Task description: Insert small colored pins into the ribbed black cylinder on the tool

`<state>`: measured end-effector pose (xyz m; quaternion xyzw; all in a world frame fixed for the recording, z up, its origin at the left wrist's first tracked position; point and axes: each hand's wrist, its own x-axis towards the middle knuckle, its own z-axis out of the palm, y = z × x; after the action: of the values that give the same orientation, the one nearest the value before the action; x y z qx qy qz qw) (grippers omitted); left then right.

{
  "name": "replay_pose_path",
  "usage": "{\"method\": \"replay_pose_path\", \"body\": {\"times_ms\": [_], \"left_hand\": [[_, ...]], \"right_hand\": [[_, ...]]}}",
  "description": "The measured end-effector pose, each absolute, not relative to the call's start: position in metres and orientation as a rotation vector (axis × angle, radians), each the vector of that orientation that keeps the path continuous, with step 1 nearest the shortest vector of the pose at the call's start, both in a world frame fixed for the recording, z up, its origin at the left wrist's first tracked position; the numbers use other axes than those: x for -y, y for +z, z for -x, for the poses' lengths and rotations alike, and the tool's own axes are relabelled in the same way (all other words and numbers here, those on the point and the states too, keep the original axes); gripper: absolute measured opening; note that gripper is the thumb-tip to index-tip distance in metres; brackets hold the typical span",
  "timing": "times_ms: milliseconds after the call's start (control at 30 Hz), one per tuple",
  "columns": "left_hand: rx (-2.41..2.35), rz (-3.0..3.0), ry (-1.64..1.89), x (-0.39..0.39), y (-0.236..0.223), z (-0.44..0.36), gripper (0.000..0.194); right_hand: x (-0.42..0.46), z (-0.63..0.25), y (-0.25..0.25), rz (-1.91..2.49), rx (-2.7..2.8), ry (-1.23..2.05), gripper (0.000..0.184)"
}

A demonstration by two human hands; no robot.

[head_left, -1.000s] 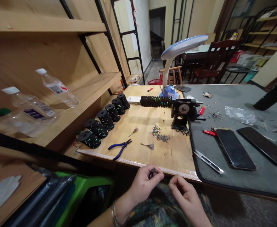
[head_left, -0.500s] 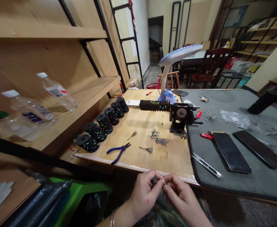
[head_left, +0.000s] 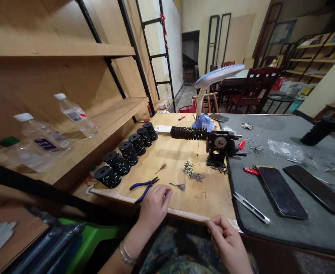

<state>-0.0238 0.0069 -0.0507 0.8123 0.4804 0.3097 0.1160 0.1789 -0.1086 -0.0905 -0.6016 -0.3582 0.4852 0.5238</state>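
From the head view, the hands have parted since the previous frame: where their fingertips met over the table's near edge, the left hand (head_left: 155, 199) is now over the wooden table (head_left: 167, 152), next to the blue-handled pliers (head_left: 141, 189), while the right hand (head_left: 224, 234) remains low at that edge. The close two-handed work is thus broken off at this instant.

The left hand is curled, thumb against fingers, around a small dark piece (head_left: 166, 192) too hidden to identify. The right pinches thumb to forefinger; whether anything thin sits between them, I cannot tell. The pile of coloured beads and metal bits (head_left: 193, 171) lies beyond the hands, with one fine bundle (head_left: 180, 186) between it and the left hand.

As for containers, three capped plastic bottles (head_left: 77, 116) lean on the shelf at left; their contents cannot be made out. A clear plastic bag (head_left: 286, 149) lies crumpled on the grey mat (head_left: 253, 190); I cannot tell what it holds. Black spools (head_left: 107, 177) bearing green-flecked windings stand along the table's left side.
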Motion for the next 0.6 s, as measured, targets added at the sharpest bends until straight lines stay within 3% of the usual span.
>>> {"method": "replay_pose_path", "body": {"times_ms": [233, 400, 600], "left_hand": [[-1.676, -2.523, 0.675, -0.043, -0.067, 0.037, 0.012], [-1.675, -2.535, 0.730, -0.047, -0.059, 0.031, 0.022], [-1.602, -2.557, 0.802, -0.050, -0.042, 0.020, 0.012]], "right_hand": [[0.111, -0.182, -0.087, 1.421, 0.811, 1.158, 0.053], [0.113, -0.181, -0.089, 1.396, 0.718, 1.152, 0.052], [0.112, -0.176, -0.098, 1.327, 0.564, 1.174, 0.052]]}}
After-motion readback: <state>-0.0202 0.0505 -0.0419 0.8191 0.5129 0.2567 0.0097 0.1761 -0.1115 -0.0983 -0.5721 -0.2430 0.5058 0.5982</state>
